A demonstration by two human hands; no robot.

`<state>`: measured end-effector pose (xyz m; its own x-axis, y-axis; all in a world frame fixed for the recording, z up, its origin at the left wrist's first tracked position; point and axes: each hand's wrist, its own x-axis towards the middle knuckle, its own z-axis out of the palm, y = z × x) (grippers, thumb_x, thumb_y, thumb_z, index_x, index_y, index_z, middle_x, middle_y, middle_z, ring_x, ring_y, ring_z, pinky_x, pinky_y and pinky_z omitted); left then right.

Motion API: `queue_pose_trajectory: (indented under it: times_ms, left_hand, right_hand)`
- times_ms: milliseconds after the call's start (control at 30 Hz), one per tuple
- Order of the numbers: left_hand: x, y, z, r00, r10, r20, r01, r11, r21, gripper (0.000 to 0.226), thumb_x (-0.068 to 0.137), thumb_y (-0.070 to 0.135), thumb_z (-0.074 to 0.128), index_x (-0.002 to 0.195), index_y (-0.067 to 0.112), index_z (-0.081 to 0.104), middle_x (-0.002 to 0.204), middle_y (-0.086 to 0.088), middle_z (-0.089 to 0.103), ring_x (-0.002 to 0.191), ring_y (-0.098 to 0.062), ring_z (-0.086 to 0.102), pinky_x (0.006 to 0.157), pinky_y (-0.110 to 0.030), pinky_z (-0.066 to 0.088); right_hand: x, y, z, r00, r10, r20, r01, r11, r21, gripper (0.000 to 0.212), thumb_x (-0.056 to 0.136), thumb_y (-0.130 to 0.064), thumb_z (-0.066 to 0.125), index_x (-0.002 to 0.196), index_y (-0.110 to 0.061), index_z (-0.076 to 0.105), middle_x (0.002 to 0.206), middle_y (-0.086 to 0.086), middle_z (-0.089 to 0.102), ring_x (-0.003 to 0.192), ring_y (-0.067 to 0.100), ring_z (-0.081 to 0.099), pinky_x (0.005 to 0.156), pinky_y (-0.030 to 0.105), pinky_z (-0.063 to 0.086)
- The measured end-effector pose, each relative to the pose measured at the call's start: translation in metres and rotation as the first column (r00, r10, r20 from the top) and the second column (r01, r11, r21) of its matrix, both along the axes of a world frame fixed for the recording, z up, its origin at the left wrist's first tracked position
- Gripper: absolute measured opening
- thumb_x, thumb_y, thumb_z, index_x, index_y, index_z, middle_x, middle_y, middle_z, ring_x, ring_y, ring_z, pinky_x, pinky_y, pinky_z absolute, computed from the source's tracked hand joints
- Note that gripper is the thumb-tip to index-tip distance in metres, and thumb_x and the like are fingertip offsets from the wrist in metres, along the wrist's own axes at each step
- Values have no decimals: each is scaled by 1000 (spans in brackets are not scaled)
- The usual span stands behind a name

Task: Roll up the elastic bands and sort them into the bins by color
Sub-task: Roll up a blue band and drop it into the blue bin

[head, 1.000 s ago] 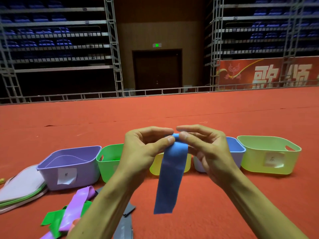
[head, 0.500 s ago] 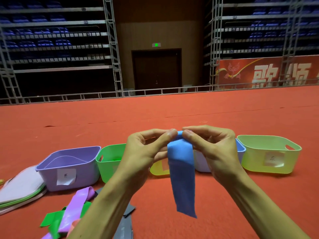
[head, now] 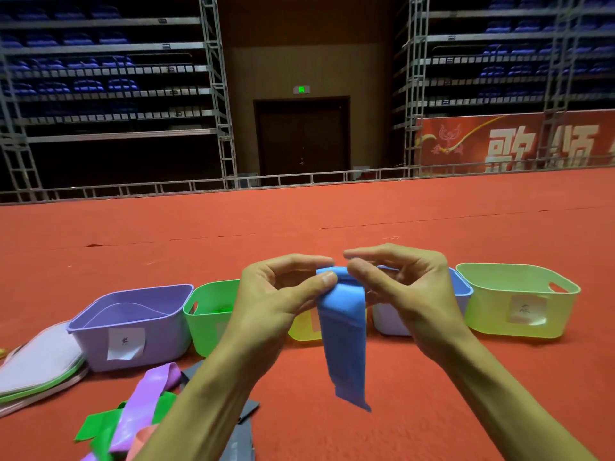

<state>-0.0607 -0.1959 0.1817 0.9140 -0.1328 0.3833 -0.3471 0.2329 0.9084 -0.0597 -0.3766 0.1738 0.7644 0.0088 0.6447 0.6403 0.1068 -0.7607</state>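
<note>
A blue elastic band (head: pixel 344 331) hangs in front of me, its top end rolled between both hands. My left hand (head: pixel 276 304) pinches the roll from the left with thumb and fingers. My right hand (head: pixel 402 294) pinches it from the right. The loose tail drops toward the red floor. Behind the hands stands a row of bins: purple bin (head: pixel 133 322), green bin (head: pixel 209 314), yellow bin (head: pixel 304 327) mostly hidden, blue bin (head: pixel 461 294) partly hidden, and light green bin (head: pixel 519 299).
Loose bands lie at the lower left: a purple band (head: pixel 146 390), a green band (head: pixel 100 427), a grey band (head: pixel 243 437) and a pink one (head: pixel 143 440). Flat lids (head: pixel 36 367) are stacked at the far left. Red carpet (head: pixel 432 394) stretches around.
The rolled part at the top has grown and the hanging tail has become shorter. Both hands stayed at about the same spot above the bins.
</note>
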Motion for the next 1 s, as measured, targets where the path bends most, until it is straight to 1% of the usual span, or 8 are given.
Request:
queue_pose_trajectory:
  times_ms: [67,133,333,467,600,833,933,1000]
  left_hand:
    - [1,0,-1,1000,12,12,-12,1000,7,29,67,14,80,95,7,79,96,-17,78,89,-22,73,82,-31,60]
    - [2,0,0,999,22,25,-23,1000,10,27,67,14,80,94,9,80,95,-16,78,88,-22,73,81,-29,60]
    - [1,1,3,1000,17,26,-18,1000,23,34,71,8,79,104,7,76,99,-16,79,92,-21,75,80,-31,61]
    - [-1,3,5,999,-48,-16,49,997,51,40,72,17,79,109,1,75,106,-17,77,102,-27,74,79,-32,60]
    - [0,4,5,1000,-27,-13,28,997,66,37,72,24,79,100,0,78,101,-19,78,96,-27,75,77,-33,61]
    - [1,3,3,999,24,41,-28,995,97,34,68,20,82,97,3,78,95,-16,79,93,-26,76,80,-34,61]
    - [1,3,3,996,57,69,-64,993,102,28,70,16,82,95,4,79,92,-14,79,85,-21,76,72,-28,59]
    - [1,3,3,993,80,92,-90,990,111,23,72,12,83,94,4,79,88,-13,79,79,-15,74,67,-21,55]
  right_hand:
    - [0,1,-1,1000,-27,-11,27,999,-21,22,77,-23,77,91,-6,79,70,1,76,55,10,64,50,24,52]
    - [2,2,-2,999,-38,-22,38,998,-43,21,79,-25,76,88,-6,79,70,4,76,53,11,62,50,22,50]
    - [7,4,-6,999,-37,13,37,999,-1,16,83,-18,75,87,-4,79,79,10,79,69,16,71,60,29,58]
    - [8,3,-8,998,-35,52,34,999,6,9,85,-3,76,92,2,78,83,12,79,74,18,74,68,26,58]
    - [6,1,-9,997,-35,66,36,999,-12,20,77,-9,80,94,1,79,79,8,79,69,12,72,67,21,55]
    - [7,-3,-10,1000,6,5,-6,999,-38,24,75,-12,81,97,-3,80,88,17,79,82,25,74,74,34,61]
    - [5,-2,-9,998,38,-41,-39,999,-17,21,79,-12,80,98,-3,79,87,16,79,80,21,74,67,31,59]
    - [5,-2,-9,995,51,-81,-53,998,-26,19,84,-17,80,100,-6,80,91,15,79,84,26,75,69,36,61]
